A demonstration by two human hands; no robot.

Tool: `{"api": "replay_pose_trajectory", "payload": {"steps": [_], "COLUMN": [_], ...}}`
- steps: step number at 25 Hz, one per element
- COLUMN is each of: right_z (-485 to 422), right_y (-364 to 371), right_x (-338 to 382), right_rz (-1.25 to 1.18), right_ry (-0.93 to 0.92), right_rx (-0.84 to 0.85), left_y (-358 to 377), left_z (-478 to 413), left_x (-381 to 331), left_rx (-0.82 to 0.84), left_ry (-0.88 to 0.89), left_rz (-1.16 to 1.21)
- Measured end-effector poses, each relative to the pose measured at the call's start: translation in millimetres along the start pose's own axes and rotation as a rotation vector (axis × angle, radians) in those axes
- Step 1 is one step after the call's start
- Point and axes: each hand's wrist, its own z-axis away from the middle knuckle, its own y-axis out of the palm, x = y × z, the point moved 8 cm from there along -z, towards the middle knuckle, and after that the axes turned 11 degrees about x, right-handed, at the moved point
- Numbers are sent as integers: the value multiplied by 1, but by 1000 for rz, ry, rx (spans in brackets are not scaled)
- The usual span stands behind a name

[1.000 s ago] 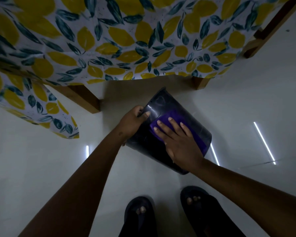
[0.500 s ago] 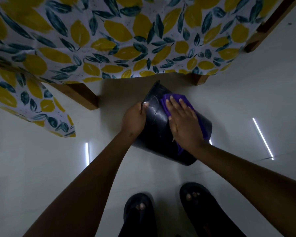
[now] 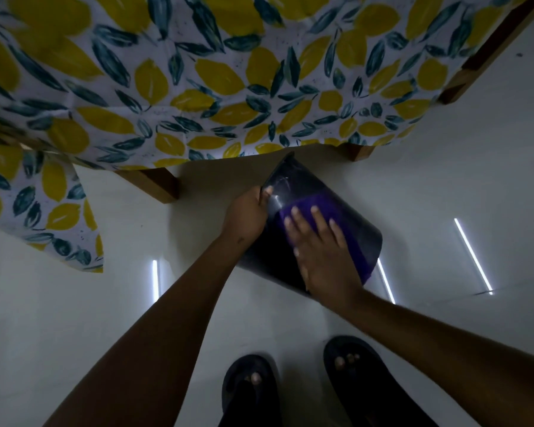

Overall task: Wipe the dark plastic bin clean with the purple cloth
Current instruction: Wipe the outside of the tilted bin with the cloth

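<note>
The dark plastic bin (image 3: 302, 186) lies tilted on its side above the pale floor, its rim toward the table. My left hand (image 3: 244, 215) grips the bin's rim at the left, thumb on the outer wall. My right hand (image 3: 321, 251) lies flat, fingers spread, pressing the purple cloth (image 3: 349, 229) against the bin's upper side. The cloth spreads from under my fingers toward the bin's base at the right. The bin's underside and inside are hidden.
A table draped in a lemon-print cloth (image 3: 216, 81) fills the top, with wooden legs (image 3: 159, 183) left of the bin and another (image 3: 359, 151) behind it. My sandalled feet (image 3: 349, 386) stand below. Light strips (image 3: 472, 254) reflect off the glossy floor.
My right hand slid the purple cloth back down the bin's side from near the rim toward the base. My left hand kept its grip on the rim.
</note>
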Motion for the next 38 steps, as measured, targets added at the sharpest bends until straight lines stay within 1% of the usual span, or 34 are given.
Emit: {"api": "replay_pose_trajectory", "payload": {"steps": [1,2,3,5,6,7,9,10,12,13,15,18,20,21,22,25,26,27,28,30,33,35,36,38], "right_z": [10,9,-2,-29,-39,-48,-61,-67,-70,-64,-34,22,43,40,29,-24,-34,-36,-31,-5,35,31,18,-12], "right_y": [4,4,0,-14,-18,-18,-14,-13,-16,-16,-8,22,35,32,23,-5,-8,-8,-5,3,22,21,13,-5], "right_x": [9,10,7,-13,-23,-32,-40,-43,-48,-44,-25,6,13,10,4,-43,-53,-54,-48,-23,16,17,10,-16], "right_rz": [42,38,-10,-229,-306,-339,-342,-346,-360,-333,-163,124,196,182,114,-313,-394,-399,-362,-195,70,111,63,-163], "right_ry": [-68,-96,-81,48,87,99,58,45,70,83,42,-172,-259,-261,-206,109,143,141,101,5,-195,-270,-222,-8], "right_rx": [8,8,-10,-33,-45,-41,-3,7,8,7,3,48,83,78,71,32,32,42,52,70,90,70,58,58], "left_y": [0,1,2,0,-1,-2,-1,1,6,7,7,5,5,5,6,10,10,9,8,8,11,11,10,6], "left_z": [1,1,-2,-3,-2,0,19,30,48,49,41,23,17,15,13,15,16,16,14,5,-7,-9,-10,-11], "left_x": [0,-2,-4,-6,-5,-3,6,11,20,23,24,17,11,10,10,14,12,11,9,6,3,2,1,1], "left_rx": [-5,-2,6,21,30,48,103,116,94,62,37,54,62,65,73,102,101,93,85,93,115,123,121,105], "left_ry": [5,-2,-25,-92,-91,-79,-44,-17,32,34,13,-2,3,-9,-29,-68,-64,-67,-73,-85,-87,-77,-77,-87], "left_rz": [5,6,4,16,61,135,274,281,201,182,163,114,118,135,165,177,167,159,146,108,60,29,26,28]}}
